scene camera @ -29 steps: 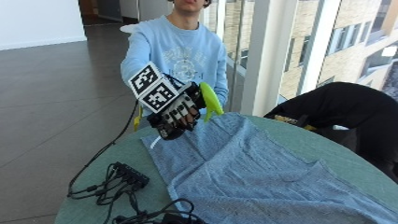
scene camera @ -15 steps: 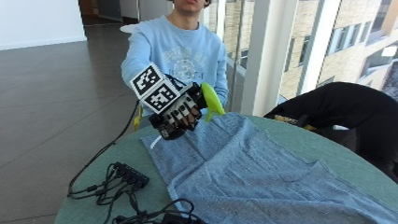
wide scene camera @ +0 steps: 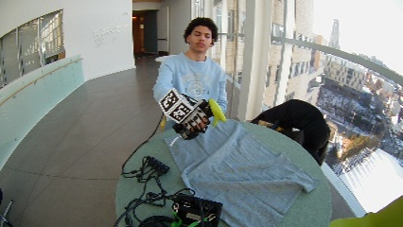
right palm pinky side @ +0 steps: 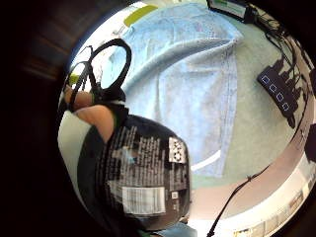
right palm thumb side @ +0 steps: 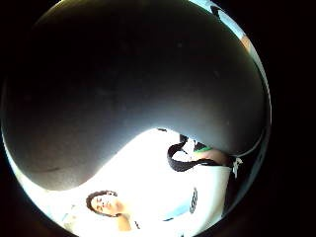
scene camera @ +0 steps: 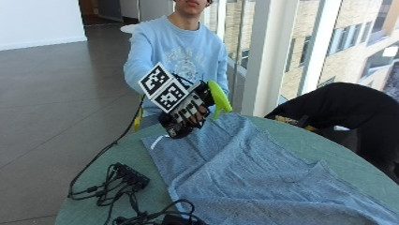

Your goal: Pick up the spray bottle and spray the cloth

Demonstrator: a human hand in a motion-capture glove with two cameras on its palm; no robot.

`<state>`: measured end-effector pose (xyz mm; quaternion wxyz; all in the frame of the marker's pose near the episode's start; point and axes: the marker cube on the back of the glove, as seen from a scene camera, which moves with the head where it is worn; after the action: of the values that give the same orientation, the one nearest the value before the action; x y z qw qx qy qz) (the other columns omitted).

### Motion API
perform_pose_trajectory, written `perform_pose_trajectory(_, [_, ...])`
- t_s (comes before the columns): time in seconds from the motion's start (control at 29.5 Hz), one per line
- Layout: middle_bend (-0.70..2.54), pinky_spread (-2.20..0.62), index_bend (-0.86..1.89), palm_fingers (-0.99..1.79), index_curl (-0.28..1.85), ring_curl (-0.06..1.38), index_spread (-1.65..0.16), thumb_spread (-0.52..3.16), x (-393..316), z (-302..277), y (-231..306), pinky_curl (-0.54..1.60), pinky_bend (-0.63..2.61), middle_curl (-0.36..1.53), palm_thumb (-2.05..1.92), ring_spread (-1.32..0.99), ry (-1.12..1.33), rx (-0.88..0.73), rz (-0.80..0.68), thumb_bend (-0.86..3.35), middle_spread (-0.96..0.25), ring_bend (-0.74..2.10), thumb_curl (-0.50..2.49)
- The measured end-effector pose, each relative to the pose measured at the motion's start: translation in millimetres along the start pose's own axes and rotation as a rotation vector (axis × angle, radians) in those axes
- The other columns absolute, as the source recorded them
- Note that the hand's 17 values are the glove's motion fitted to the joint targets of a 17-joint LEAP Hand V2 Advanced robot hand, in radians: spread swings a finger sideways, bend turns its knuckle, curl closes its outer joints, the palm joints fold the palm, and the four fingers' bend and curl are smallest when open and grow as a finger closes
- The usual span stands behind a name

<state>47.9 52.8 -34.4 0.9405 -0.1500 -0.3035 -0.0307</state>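
Observation:
A person's gloved right hand (scene camera: 186, 110) grips a spray bottle (scene camera: 219, 97) in the air. The bottle has a lime green head and a black body. It hangs over the edge of the cloth (scene camera: 249, 178) nearest the person, with the green head tilted toward the cloth. The blue-grey cloth (wide scene camera: 239, 165) lies spread and creased across the round green table (scene camera: 124, 150). In the little finger side palm view the bottle's black labelled body (right palm pinky side: 143, 177) sits close against the palm, with the cloth (right palm pinky side: 187, 84) below. The dark bottle (right palm thumb side: 123, 89) fills most of the thumb side palm view.
A black power strip (scene camera: 129, 174) with tangled cables lies on the table left of the cloth. A black box (wide scene camera: 195, 210) stands at the table's front edge. A dark coat (scene camera: 349, 108) is draped at the far right. Windows are behind.

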Motion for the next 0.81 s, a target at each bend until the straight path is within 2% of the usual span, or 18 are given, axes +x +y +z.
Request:
perform_pose_trajectory(0.34, [0.50,0.11,0.16,1.18,0.47,0.40,-0.23,1.07,-18.7,8.9,-3.2,0.30,0.17,0.47,0.83,-0.07,-0.037,0.028,-0.062,-0.02,-0.08,0.52,0.44])
perform_pose_trajectory(0.58, [0.50,0.11,0.16,1.17,0.47,0.40,-0.22,1.08,-56.8,28.6,-4.9,0.30,0.17,0.47,0.83,-0.07,-0.177,0.134,-0.217,-0.02,-0.08,0.52,0.44])
perform_pose_trajectory(0.81, [0.50,0.11,0.17,1.17,0.47,0.40,-0.22,1.08,-122.7,71.5,-15.7,0.30,0.17,0.47,0.84,-0.07,-0.318,0.218,-0.416,-0.02,-0.08,0.51,0.44])
